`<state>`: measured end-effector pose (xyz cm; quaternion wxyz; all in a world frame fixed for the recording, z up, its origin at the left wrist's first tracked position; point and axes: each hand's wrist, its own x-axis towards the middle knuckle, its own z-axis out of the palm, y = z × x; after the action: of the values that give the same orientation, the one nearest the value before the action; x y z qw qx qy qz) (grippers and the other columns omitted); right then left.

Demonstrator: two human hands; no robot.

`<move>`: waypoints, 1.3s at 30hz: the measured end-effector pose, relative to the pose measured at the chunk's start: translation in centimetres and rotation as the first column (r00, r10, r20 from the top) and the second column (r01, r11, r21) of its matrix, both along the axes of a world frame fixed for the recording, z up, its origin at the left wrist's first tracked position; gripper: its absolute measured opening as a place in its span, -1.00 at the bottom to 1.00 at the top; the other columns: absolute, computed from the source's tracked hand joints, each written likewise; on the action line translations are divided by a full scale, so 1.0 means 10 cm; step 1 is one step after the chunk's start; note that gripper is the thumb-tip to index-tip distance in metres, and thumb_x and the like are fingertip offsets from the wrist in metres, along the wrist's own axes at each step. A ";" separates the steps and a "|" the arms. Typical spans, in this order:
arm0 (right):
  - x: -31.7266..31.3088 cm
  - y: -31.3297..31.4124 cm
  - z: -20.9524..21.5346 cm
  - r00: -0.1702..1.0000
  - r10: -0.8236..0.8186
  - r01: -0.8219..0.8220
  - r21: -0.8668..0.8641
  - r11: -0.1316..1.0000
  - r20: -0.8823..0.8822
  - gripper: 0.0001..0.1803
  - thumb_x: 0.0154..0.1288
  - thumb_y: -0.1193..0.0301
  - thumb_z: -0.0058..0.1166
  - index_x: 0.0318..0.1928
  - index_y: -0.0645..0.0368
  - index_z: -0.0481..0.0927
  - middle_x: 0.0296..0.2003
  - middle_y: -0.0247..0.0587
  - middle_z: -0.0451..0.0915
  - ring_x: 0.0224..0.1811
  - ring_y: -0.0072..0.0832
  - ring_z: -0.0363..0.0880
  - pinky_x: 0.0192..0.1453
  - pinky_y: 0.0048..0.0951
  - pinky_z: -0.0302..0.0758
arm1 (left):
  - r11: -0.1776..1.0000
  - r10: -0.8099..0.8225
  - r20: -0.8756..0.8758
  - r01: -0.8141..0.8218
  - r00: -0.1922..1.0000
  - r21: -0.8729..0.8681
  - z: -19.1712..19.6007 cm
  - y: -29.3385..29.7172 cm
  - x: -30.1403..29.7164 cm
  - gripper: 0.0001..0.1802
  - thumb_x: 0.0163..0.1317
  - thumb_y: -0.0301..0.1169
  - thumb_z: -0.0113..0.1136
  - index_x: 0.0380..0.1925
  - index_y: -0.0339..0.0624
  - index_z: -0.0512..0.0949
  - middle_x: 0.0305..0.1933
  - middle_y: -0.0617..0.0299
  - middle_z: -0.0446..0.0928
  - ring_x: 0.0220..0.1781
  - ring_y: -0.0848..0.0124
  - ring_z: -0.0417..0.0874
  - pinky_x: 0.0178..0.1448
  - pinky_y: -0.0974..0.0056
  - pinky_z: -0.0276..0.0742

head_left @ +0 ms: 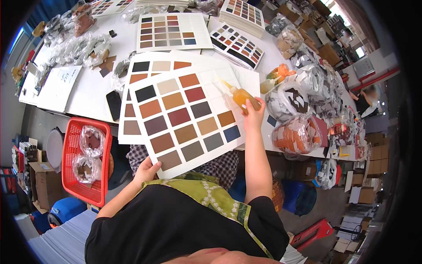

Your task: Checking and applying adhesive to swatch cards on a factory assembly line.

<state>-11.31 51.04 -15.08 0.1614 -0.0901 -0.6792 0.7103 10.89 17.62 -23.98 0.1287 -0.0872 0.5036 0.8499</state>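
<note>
A large white sample sheet (211, 83) with rows of coloured swatches lies tilted in front of me, its near part jutting past the table edge over my lap. At its lower left corner my left hand (147, 171) is closed on the sheet, thumb on top. My right hand (254, 113) grips an amber squeeze bottle (241, 97). The bottle's thin nozzle points up and left over the sheet's blank squares; whether the tip touches the paper I cannot tell. Under this sheet rest more swatch sheets (125, 132), mostly covered.
Beyond stand another swatch sheet (200, 33) and a stack of swatch cards (241, 15). Clear bags of cut pieces (296, 134) crowd the right, beside a second bottle (269, 84). A dark phone-like object (113, 105) and red basket (105, 132) are left. Another person (365, 103) is far right.
</note>
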 end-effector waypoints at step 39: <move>0.85 0.13 -0.27 0.995 -0.101 0.100 -0.009 0.995 -0.025 -0.56 0.17 0.49 0.17 -0.01 0.09 0.23 -0.06 -0.18 0.32 -0.16 -0.44 0.47 -0.23 -0.50 0.55 | 0.997 -0.028 0.073 0.034 0.997 -0.075 0.05 0.00 0.06 -0.70 0.32 -0.36 -0.01 0.02 -0.17 0.37 -0.33 0.32 0.55 -0.63 0.61 0.49 -0.65 0.52 0.40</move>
<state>-2.79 52.30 -17.81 0.2053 -0.1158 -0.6688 0.7051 11.45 17.59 -23.50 0.1564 -0.1147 0.5321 0.8241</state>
